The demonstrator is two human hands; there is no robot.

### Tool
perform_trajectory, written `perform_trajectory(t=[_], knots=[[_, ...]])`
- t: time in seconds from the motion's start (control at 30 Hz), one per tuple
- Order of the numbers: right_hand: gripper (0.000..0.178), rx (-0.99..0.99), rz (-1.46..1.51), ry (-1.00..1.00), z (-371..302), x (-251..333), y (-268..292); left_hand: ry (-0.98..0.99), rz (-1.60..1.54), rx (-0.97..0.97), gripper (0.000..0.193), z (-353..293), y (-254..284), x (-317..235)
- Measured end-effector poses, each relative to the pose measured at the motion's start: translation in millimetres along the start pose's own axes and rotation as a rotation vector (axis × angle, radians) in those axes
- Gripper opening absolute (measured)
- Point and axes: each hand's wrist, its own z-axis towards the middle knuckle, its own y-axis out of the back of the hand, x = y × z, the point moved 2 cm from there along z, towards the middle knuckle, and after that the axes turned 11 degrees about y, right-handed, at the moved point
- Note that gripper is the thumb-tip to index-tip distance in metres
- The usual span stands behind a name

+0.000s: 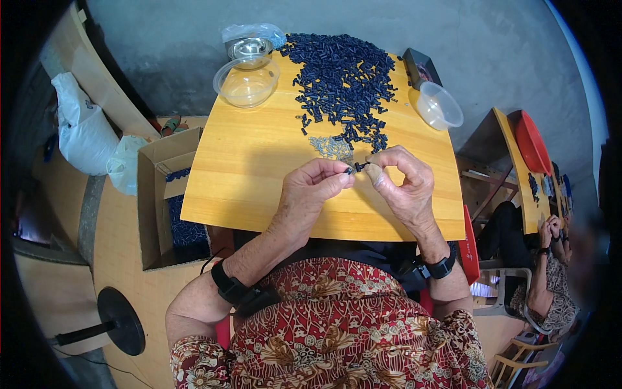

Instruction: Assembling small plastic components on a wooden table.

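Observation:
My left hand [319,184] pinches a small black plastic piece [349,171] between thumb and forefinger. Close beside it, my right hand [403,183] grips another small black piece [360,167] at its fingertips. The two pieces are held near each other over the front half of the yellow wooden table [259,175]; I cannot tell whether they touch. Just beyond my hands lies a small heap of grey metal-looking pins [330,147]. Behind that, a large pile of black plastic pieces [346,74] spreads to the table's far edge.
Clear plastic bowls stand at the far left [247,87] and far right [439,106], the right one near a dark tray [422,67]. A cardboard box [151,214] of dark pieces sits on the floor at left. Rightward, another person [547,285] works at a table with a red basin [532,144].

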Motion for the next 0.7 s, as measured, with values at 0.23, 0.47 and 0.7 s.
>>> perform_trajectory(t=[0.23, 0.47, 0.7], knots=[[0.009, 0.028, 0.013, 0.034, -0.3, -0.7, -0.4, -0.025, 0.021, 0.020, 0.016, -1.3, -1.6, -1.1], [0.010, 0.055, 0.005, 0.065, 2.0, 3.4, -1.4, -0.013, 0.038, 0.033, 0.017, -1.6, -2.2, -1.1], [0.012, 0.095, -0.051, 0.135, 2.1, 2.9, -1.2, 0.011, 0.034, 0.025, 0.019, -0.3, -1.4, 2.3]])
